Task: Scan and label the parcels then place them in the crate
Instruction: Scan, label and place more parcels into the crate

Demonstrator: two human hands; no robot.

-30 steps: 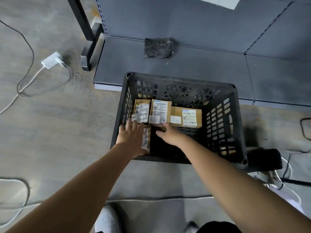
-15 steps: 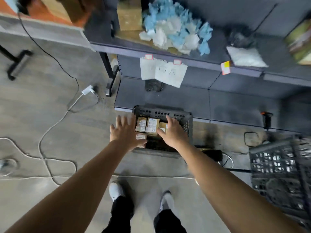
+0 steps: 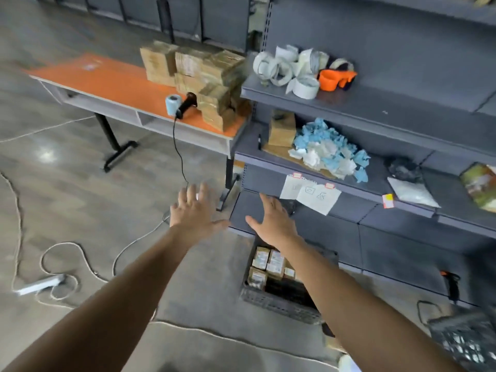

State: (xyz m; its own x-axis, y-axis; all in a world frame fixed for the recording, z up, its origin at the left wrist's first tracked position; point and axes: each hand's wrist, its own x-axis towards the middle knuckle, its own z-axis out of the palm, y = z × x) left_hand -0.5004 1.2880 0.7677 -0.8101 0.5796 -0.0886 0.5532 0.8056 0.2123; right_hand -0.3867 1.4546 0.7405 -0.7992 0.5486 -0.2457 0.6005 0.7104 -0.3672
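Hovering empty between crate (image 3: 279,304) and counter (image 3: 112,79), the left hand (image 3: 194,213) and right hand (image 3: 273,224) seem bound for another parcel; fingers (image 3: 192,194) spread, released, touching nothing; labelled parcels (image 3: 268,264) sit packed in the crate; the unscanned stack (image 3: 198,76) waits beside the scanner (image 3: 188,103).

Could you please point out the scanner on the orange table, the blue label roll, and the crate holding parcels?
black handheld scanner (image 3: 185,106): head view, handle.
blue label roll (image 3: 173,104): head view, side.
black plastic crate (image 3: 279,306): head view, near wall.
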